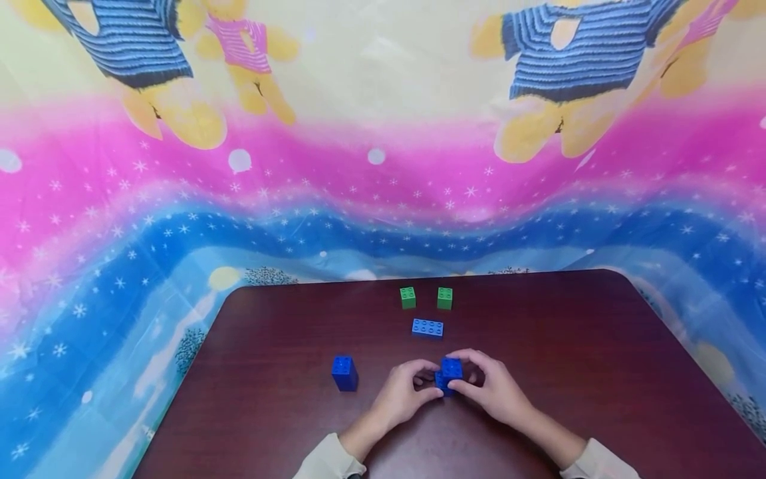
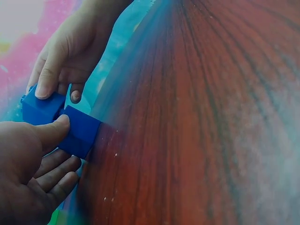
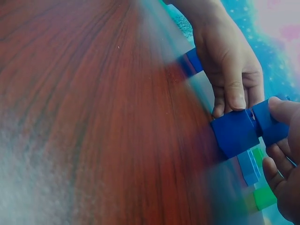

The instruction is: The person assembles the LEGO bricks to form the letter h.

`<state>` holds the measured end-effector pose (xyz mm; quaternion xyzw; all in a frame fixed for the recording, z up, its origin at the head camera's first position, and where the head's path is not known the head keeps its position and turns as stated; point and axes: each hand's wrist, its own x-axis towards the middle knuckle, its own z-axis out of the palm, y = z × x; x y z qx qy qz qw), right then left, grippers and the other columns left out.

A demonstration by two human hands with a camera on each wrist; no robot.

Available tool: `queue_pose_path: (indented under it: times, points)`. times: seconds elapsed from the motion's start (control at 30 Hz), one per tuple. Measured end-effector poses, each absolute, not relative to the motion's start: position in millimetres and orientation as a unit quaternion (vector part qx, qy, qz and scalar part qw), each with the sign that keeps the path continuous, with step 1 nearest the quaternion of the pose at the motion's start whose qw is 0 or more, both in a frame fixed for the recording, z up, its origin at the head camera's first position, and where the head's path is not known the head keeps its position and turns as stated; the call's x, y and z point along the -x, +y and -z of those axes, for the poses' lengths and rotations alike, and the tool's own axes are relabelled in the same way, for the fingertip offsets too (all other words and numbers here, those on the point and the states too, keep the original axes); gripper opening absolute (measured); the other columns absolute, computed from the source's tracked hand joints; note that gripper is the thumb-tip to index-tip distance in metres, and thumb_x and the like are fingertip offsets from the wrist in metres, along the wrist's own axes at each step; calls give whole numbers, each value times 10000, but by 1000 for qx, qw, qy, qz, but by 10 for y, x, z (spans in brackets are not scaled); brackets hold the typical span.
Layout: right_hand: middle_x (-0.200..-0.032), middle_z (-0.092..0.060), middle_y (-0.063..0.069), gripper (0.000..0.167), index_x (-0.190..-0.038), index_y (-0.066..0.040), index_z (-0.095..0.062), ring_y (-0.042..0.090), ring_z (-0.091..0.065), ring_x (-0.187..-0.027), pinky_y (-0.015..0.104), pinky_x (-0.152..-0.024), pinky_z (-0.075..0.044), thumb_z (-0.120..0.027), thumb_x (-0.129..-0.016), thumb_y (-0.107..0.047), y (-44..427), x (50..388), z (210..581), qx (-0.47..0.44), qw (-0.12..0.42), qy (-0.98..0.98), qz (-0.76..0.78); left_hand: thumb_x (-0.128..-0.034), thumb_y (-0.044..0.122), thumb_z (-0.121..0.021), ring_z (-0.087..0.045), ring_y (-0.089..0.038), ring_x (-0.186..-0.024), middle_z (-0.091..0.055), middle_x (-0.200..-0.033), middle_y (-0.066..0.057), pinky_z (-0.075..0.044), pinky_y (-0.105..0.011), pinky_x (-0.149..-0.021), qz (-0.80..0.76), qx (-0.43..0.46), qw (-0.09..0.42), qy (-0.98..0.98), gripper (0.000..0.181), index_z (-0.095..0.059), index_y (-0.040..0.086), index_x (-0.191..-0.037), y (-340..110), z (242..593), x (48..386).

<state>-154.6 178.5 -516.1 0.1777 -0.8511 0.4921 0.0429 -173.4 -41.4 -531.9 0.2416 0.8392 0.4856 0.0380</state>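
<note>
Between thumb and fingers, my left hand (image 1: 402,394) pinches a dark blue toy building block (image 3: 236,133) low over the table. My right hand (image 1: 493,389) grips a second dark blue block (image 1: 451,368) by its sides, just above the first. In the right wrist view the two blocks meet at a slight angle with a narrow gap; whether their studs are locked, I cannot tell. To the left of my left hand, a tall dark blue block stack (image 1: 344,374) stands upright.
Beyond my hands lies a lighter blue eight-stud block (image 1: 427,328). Two green blocks (image 1: 408,297) stand side by side farther back. All rest on a dark red-brown table (image 1: 275,346), with a patterned cloth (image 1: 377,186) hanging behind its back edge.
</note>
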Motion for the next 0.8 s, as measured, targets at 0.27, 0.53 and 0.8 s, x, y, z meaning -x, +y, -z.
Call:
queue_pose_path:
  times: [0.27, 0.53, 0.8]
  points:
    - [-1028, -679, -43, 386, -1229, -198, -676, 95, -581, -723, 259, -626, -526, -824, -873, -202, 1761, 1552, 5166, -187, 41, -849, -492, -863, 157, -836, -692, -80, -913, -744, -1033, -6, -565, -221, -804, -490, -245, 39, 836, 324, -717, 53, -1146, -393, 5317, 1730]
    - [-1019, -683, -33, 374, -1218, -190, -674, 101, -578, -715, 261, -614, -521, -822, -874, -199, 1766, 1552, 5180, -196, 42, -845, -495, -853, 159, -846, -693, -83, -913, -744, -1038, -13, -563, -219, -804, -495, -240, 45, 834, 336, -716, 56, -1145, -391, 5324, 1738]
    - [-1008, -694, -41, 350, -1202, -204, -666, 114, -581, -695, 265, -605, -520, -811, -886, -239, 1795, 1571, 5181, -199, 21, -843, -500, -840, 148, -855, -703, -91, -923, -751, -1042, -28, -566, -223, -803, -495, -243, 38, 834, 346, -714, 55, -1141, -388, 5328, 1738]
